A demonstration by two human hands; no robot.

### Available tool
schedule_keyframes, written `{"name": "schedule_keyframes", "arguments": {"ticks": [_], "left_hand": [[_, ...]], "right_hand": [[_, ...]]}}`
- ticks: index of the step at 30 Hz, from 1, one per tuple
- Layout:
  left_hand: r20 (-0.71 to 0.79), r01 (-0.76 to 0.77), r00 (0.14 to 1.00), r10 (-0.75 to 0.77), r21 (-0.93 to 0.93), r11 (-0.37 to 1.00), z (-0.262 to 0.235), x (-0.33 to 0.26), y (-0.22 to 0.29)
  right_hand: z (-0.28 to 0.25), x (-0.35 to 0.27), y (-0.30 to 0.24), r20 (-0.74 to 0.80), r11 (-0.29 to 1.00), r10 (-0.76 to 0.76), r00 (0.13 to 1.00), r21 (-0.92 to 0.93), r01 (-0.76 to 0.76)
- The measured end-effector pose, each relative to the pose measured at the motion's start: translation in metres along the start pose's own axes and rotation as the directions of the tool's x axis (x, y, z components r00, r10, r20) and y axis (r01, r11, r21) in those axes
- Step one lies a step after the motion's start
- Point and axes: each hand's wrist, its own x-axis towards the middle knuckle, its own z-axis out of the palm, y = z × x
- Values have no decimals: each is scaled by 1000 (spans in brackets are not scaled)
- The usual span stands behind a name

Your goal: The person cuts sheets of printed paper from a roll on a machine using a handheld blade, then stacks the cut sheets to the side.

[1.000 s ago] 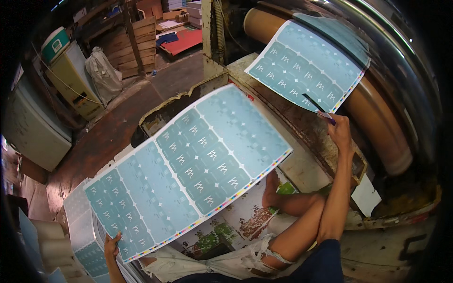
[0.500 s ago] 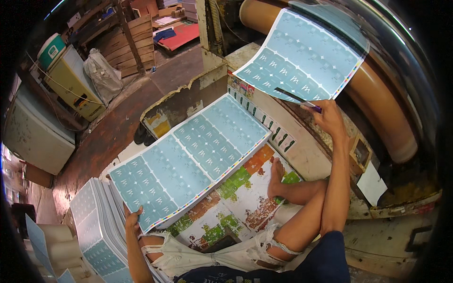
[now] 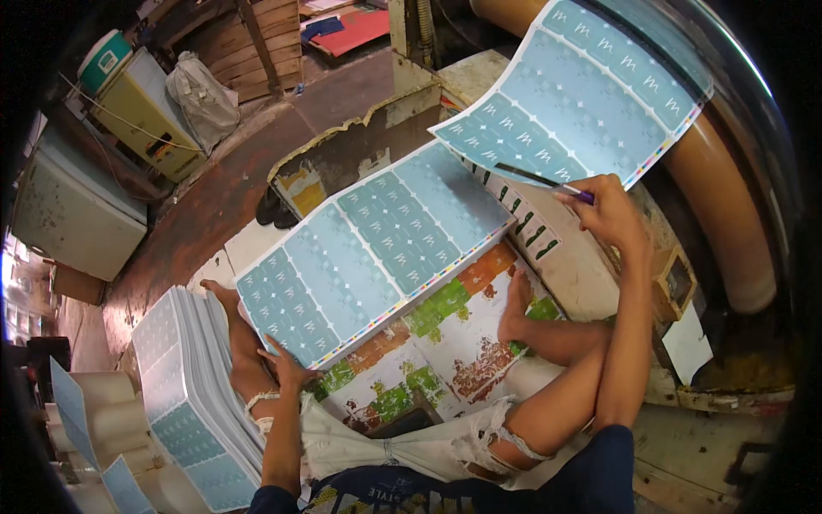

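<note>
My right hand (image 3: pixel 612 210) is closed around the purple handle of a long, dark-bladed knife-like tool (image 3: pixel 535 176). Its blade lies along the near edge of a printed blue-green sheet (image 3: pixel 591 81), which curves up toward the machine's rollers. Whether the blade touches that sheet is hard to tell. In front of me lies a thick stack of printed sheets (image 3: pixel 377 240), patterned in blue and teal bands. At its near left corner rests my left hand (image 3: pixel 289 367), fingers apart and touching the edge.
A large brown roller (image 3: pixel 719 223) curves along the right side. Another tall stack of printed sheets (image 3: pixel 201 385) stands at my left. My bare feet flank the main stack, over a worn, patterned surface (image 3: pixel 462 334). A small wooden box (image 3: pixel 674 278) sits below the roller.
The sheet at the rollers shows more of its length, with another teal row at its far end. My left hand's grip on the stack's corner has loosened. The whole view has shifted slightly.
</note>
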Motion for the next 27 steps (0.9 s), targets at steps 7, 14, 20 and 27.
{"name": "schedule_keyframes", "arguments": {"ticks": [7, 14, 20, 27], "left_hand": [[-53, -109, 993, 102, -154, 982, 3, -8, 12], [-144, -156, 971, 193, 237, 959, -6, -35, 76], [318, 554, 412, 854, -831, 42, -81, -78, 263], [334, 440, 730, 596, -897, -36, -119, -103, 361]], "right_hand": [[3, -6, -12, 74, 996, -89, 993, 4, 89], [18, -7, -46, 367, 970, -237, 900, 145, 196], [33, -19, -68, 644, 922, -386, 660, 241, 304], [58, -12, -67, 751, 933, -357, 555, 262, 246]]}}
